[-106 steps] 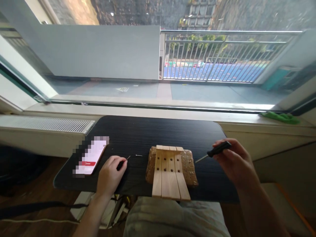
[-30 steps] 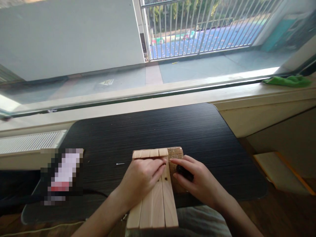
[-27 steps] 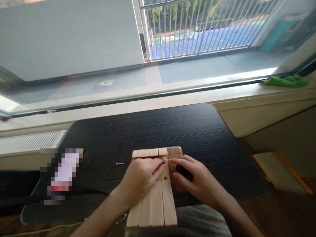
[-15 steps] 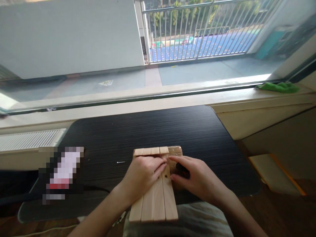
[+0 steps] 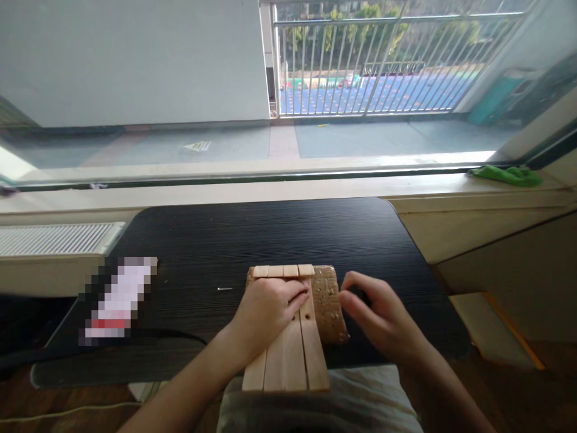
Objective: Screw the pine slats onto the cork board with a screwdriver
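Pale wooden slats point(image 5: 294, 361) lie side by side, with small dark holes and a row of short wooden pieces point(image 5: 283, 270) across their far end. Beneath them is a worn brown block point(image 5: 325, 304), its pitted right part uncovered. My left hand point(image 5: 270, 304) rests palm down over the slats. Its thumb and forefinger pinch together by a hole near the right slat; whatever is between them is too small to make out. My right hand point(image 5: 376, 307) hovers just right of the block, fingers curled and thumb close to the forefinger, contents unclear.
The black table point(image 5: 270, 234) stands against the window sill point(image 5: 216, 195). A thin metal pin point(image 5: 224, 288) lies left of the slats. Farther left are a blurred-out flat object point(image 5: 121, 294) and a black cable point(image 5: 180, 334). A green cloth point(image 5: 507, 175) sits on the sill.
My right hand has moved right, away from the slats and my left fingertips, uncovering more of the brown block. My left hand stays on the slats. The view has shifted slightly.
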A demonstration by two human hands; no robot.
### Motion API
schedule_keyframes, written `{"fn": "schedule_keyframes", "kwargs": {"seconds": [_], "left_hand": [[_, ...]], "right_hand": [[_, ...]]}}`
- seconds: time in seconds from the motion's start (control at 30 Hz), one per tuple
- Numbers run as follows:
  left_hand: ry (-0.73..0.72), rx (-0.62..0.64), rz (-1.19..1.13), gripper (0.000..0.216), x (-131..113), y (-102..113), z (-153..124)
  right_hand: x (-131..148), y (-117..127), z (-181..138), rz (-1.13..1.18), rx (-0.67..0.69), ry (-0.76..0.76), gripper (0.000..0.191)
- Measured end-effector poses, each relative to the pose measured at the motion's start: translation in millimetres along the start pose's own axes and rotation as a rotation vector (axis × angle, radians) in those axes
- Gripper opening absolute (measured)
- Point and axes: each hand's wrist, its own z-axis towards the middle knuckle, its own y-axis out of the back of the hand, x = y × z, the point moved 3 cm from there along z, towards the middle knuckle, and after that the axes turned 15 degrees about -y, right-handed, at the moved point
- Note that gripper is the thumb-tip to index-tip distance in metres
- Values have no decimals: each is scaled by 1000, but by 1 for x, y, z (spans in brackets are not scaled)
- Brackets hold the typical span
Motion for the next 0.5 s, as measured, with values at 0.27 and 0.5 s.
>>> {"fn": "schedule_keyframes", "kwargs": {"seconds": [0.27, 0.5], "left_hand": [[1, -32, 37, 14, 1, -3, 0], [-11, -42, 61, 13, 1, -4, 1]], "right_hand": [[66, 9, 22, 938, 31, 141, 50], [55, -28, 40, 1054, 145, 93, 46]]}}
